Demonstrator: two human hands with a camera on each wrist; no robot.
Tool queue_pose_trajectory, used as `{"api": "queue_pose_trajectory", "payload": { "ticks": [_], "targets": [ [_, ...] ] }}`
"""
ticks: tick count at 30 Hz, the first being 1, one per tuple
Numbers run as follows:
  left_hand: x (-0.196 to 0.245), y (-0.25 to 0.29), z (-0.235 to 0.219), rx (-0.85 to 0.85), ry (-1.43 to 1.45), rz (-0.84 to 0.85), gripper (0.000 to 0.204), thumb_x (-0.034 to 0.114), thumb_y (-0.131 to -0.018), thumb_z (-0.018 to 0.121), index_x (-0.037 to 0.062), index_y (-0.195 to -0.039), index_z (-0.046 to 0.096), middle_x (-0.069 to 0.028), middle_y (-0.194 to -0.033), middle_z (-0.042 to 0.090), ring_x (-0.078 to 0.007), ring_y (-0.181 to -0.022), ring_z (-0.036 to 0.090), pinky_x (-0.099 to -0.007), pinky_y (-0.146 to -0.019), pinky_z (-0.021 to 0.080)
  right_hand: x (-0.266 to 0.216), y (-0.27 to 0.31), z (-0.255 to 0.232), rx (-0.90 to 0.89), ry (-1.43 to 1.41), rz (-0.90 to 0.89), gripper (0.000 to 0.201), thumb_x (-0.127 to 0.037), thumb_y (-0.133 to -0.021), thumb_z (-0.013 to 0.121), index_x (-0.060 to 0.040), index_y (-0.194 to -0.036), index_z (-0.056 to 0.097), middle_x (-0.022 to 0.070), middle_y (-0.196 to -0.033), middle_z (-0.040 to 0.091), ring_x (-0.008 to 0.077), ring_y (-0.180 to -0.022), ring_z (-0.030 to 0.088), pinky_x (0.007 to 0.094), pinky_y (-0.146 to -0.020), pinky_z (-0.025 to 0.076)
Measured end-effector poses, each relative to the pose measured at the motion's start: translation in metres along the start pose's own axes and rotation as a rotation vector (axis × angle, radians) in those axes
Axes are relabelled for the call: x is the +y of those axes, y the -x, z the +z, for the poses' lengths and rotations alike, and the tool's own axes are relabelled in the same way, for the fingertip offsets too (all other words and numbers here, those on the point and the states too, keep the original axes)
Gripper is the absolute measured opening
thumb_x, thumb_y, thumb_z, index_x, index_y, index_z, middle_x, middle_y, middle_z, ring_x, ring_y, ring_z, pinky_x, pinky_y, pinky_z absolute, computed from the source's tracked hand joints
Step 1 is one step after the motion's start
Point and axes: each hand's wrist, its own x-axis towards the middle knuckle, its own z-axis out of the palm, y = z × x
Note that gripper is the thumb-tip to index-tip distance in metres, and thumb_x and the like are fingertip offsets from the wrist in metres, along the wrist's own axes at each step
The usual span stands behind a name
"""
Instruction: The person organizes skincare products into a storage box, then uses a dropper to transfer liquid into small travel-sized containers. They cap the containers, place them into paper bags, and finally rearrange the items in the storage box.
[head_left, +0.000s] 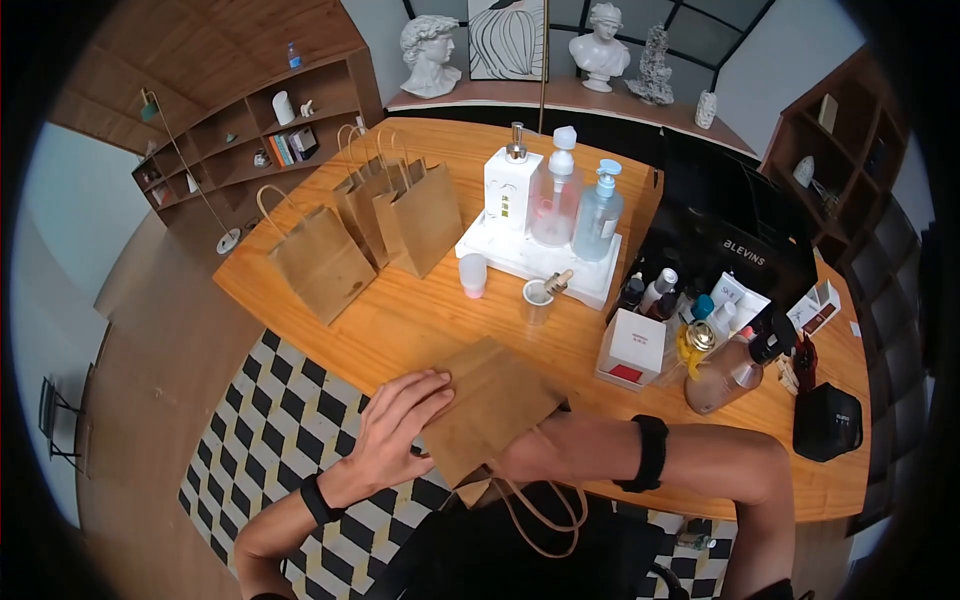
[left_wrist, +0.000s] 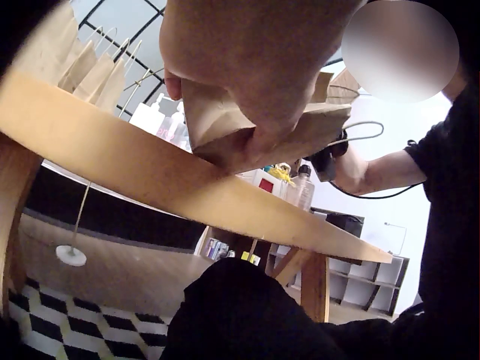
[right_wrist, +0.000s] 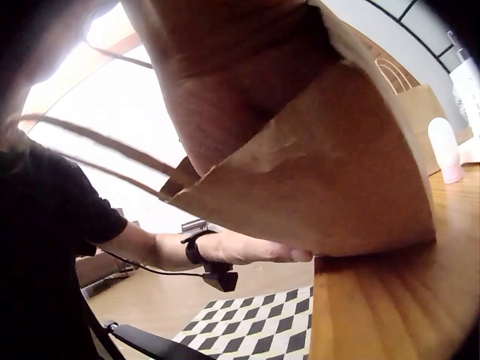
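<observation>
A brown paper bag (head_left: 495, 395) lies tilted near the table's front edge, its mouth and twisted handles towards the person. My left hand (head_left: 400, 420) holds its base end, fingers laid along one face and thumb at the lower side. In the left wrist view, that hand (left_wrist: 255, 67) has the bag (left_wrist: 214, 124) between thumb and fingers. My right hand (head_left: 528, 452) reaches in through the bag's mouth; its fingers are hidden inside. The right wrist view shows the bag's wall (right_wrist: 330, 172) covering most of that hand (right_wrist: 217, 112).
Several upright paper bags (head_left: 420, 220) stand at the back left. Pump bottles (head_left: 598, 222) sit on a white tray (head_left: 580, 285). Nearer are a small pink-capped bottle (head_left: 473, 276) and a cup (head_left: 537, 305). A white box (head_left: 632, 345) and several cosmetics bottles crowd the right side.
</observation>
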Motion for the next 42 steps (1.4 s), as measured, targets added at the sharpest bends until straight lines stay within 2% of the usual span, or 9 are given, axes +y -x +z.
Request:
{"api": "queue_pose_trajectory", "payload": {
  "ticks": [2,11,13,17,24,29,32,36,42],
  "targets": [
    [-0.001,-0.001,-0.001,0.028,-0.030,-0.001,0.067,0.008,-0.067,0.088,0.0017,-0.130,0.066,-0.0163,-0.135,0.068,-0.0391,-0.125,0.065,-0.0486,-0.100,0.054,-0.022,-0.001,-0.026,-0.047,0.420,-0.095,0.031,-0.018,-0.097,0.062,0.0011,-0.122,0.065,0.0180,-0.126,0.063,0.0307,-0.110,0.064,0.0399,-0.100,0.051],
    [-0.036,0.009,-0.027,0.120,-0.283,-0.046,0.043,0.001,-0.065,0.081,-0.0041,-0.106,0.071,-0.0197,-0.128,0.068,-0.0409,-0.119,0.067,-0.0467,-0.097,0.056,-0.070,0.017,-0.115,0.064,0.413,0.333,0.040,-0.010,-0.083,0.071,0.0069,-0.119,0.067,0.0131,-0.098,0.064,0.0294,-0.097,0.063,0.0433,-0.084,0.050],
    [-0.040,0.012,-0.026,0.147,-0.357,0.019,0.042,-0.002,-0.061,0.076,-0.0046,-0.102,0.069,-0.0222,-0.131,0.066,-0.0436,-0.121,0.066,-0.0493,-0.099,0.056,-0.045,0.017,-0.104,0.176,0.390,0.375,0.020,-0.010,-0.081,0.069,0.0053,-0.093,0.066,0.0179,-0.093,0.066,0.0328,-0.093,0.062,0.0426,-0.083,0.050],
    [-0.029,0.017,-0.023,-0.089,-0.281,0.012,0.048,-0.002,-0.056,0.071,-0.0041,-0.104,0.068,-0.0264,-0.145,0.060,-0.0486,-0.136,0.057,-0.0538,-0.106,0.055,-0.015,0.015,-0.085,0.256,0.271,0.425,0.031,-0.007,-0.087,0.066,0.0126,-0.110,0.062,0.0248,-0.097,0.066,0.0402,-0.095,0.063,0.0505,-0.088,0.051],
    [-0.036,0.029,-0.018,-0.092,-0.091,-0.214,0.066,-0.001,-0.058,0.073,0.0035,-0.124,0.065,-0.0276,-0.165,0.039,-0.0476,-0.138,0.056,-0.0514,-0.105,0.056,-0.001,-0.016,-0.057,0.336,-0.272,0.453,0.041,-0.010,-0.101,0.058,0.0114,-0.136,0.053,0.0307,-0.117,0.063,0.0462,-0.110,0.062,0.0539,-0.095,0.050],
    [-0.030,0.024,-0.017,-0.130,-0.147,-0.165,0.074,-0.001,-0.058,0.074,0.0028,-0.131,0.063,-0.0267,-0.163,0.043,-0.0466,-0.134,0.059,-0.0495,-0.105,0.056,0.034,-0.047,-0.020,0.377,-0.567,0.368,0.051,-0.017,-0.108,0.053,0.0040,-0.154,0.046,0.0206,-0.127,0.065,0.0280,-0.112,0.065,0.0403,-0.096,0.050],
    [-0.030,0.021,-0.015,-0.128,-0.167,-0.086,0.075,-0.002,-0.057,0.074,0.0014,-0.132,0.065,-0.0265,-0.160,0.047,-0.0457,-0.132,0.061,-0.0483,-0.106,0.055,0.034,-0.059,-0.022,0.269,-0.479,0.350,0.044,-0.019,-0.107,0.050,0.0083,-0.141,0.053,0.0316,-0.129,0.064,0.0442,-0.119,0.064,0.0493,-0.102,0.049],
    [-0.037,0.024,-0.017,-0.133,-0.120,-0.075,0.077,-0.003,-0.056,0.074,-0.0008,-0.133,0.068,-0.0263,-0.156,0.053,-0.0440,-0.131,0.063,-0.0474,-0.107,0.055,0.030,-0.066,-0.041,0.075,-0.623,0.547,0.041,-0.020,-0.106,0.052,0.0065,-0.138,0.057,0.0267,-0.122,0.068,0.0369,-0.110,0.069,0.0463,-0.094,0.052],
    [-0.035,0.031,-0.017,0.000,-0.054,-0.313,0.082,-0.008,-0.061,0.076,0.0000,-0.142,0.063,-0.0253,-0.157,0.052,-0.0429,-0.135,0.061,-0.0455,-0.110,0.053,0.051,-0.058,-0.026,0.470,-0.761,0.476,0.043,-0.024,-0.108,0.052,0.0039,-0.139,0.058,0.0163,-0.114,0.070,0.0213,-0.096,0.069,0.0381,-0.084,0.053]
  ]
}}
